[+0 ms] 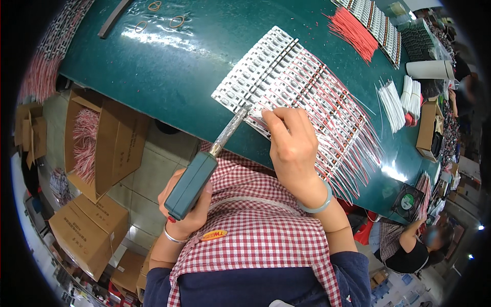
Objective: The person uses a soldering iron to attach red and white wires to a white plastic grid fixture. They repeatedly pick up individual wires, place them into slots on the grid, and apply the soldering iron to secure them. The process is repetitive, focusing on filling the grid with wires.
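My left hand (190,215) is wrapped round the dark green body of a soldering gun (193,181). Its metal barrel slants up to the near-left edge of a white panel of small circuit boards (261,66), and the tip meets that edge. Beside the tip, my right hand (292,140) pinches at the panel with thumb and index finger; what is between them is too small to make out, perhaps a wire end. Many red and white wires (353,148) run from the boards on the right part of the panel, while the left part bears none.
On the green table (153,66) lie rubber bands (177,21), a dark bar (113,19), red wires (350,33) and white wire bundles (391,105). A small fan (406,201) stands at the right edge. Cardboard boxes (120,138) stand left; a co-worker (409,243) sits at right.
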{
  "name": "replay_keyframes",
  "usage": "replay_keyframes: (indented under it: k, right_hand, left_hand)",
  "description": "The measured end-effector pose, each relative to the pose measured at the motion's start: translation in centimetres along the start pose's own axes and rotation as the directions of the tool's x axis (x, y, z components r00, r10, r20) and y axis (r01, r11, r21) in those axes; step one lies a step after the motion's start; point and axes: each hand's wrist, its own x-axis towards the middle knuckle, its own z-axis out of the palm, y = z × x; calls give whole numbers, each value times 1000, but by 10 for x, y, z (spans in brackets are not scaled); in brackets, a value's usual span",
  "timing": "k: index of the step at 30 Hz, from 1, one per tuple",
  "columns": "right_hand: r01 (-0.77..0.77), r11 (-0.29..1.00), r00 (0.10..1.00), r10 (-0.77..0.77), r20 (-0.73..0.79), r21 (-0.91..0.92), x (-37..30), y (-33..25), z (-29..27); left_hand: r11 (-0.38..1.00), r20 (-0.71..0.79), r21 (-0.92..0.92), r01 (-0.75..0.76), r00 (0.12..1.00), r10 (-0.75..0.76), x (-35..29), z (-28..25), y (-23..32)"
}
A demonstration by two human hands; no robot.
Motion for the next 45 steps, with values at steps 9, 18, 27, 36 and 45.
replay_keyframes:
  k: [9, 18, 27, 36, 45]
  right_hand:
    - [5, 1000, 1000, -5, 10, -2, 0, 6, 10]
    - [-5, 1000, 1000, 6, 21, -16, 1, 5, 10]
    - [-5, 1000, 1000, 5, 21, -20, 1, 5, 10]
    - [-29, 1000, 1000, 29, -3, -6, 2, 3, 10]
    - [-22, 1000, 1000, 22, -16, 0, 6, 15, 5]
  left_hand:
    - [995, 25, 62, -83, 996, 82, 20, 3, 14]
    - [974, -15, 106, -200, 979, 203, 29, 9, 16]
    - [998, -2, 47, -52, 999, 52, 15, 2, 10]
    - [999, 0, -43, 32, 999, -32, 6, 5, 2]
    - [1000, -1, -20, 9, 1000, -9, 14, 10, 1]
